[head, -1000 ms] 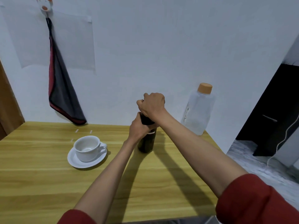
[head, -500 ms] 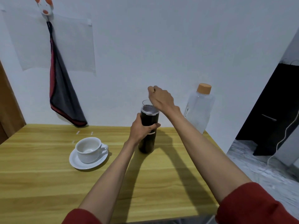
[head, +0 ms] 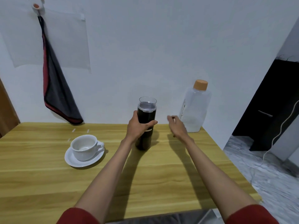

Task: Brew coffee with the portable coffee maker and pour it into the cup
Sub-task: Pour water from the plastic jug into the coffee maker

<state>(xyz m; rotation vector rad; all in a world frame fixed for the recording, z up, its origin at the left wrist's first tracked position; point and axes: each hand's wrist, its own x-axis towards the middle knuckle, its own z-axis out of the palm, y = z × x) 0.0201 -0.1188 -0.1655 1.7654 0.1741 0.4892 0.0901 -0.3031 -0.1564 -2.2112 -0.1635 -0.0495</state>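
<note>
The black cylindrical portable coffee maker (head: 146,126) stands upright on the wooden table (head: 48,183), its clear top rim uncovered. My left hand (head: 137,126) grips its body around the middle. My right hand (head: 177,126) is low over the table, to the right of the coffee maker and apart from it. Its fingers curl around a small dark lid (head: 173,117), of which only a sliver shows. A white cup (head: 84,147) sits on a white saucer (head: 72,160) left of the coffee maker, with nothing in it.
A translucent water bottle (head: 195,109) with an orange cap stands at the back right against the wall, just behind my right hand. A grey and red cloth (head: 56,91) hangs on the wall at the left. The table's right edge drops to a marble floor (head: 267,175).
My right hand came off the top of the coffee maker, uncovering the clear rim, then swung right and down towards the table. My left hand kept its grip.
</note>
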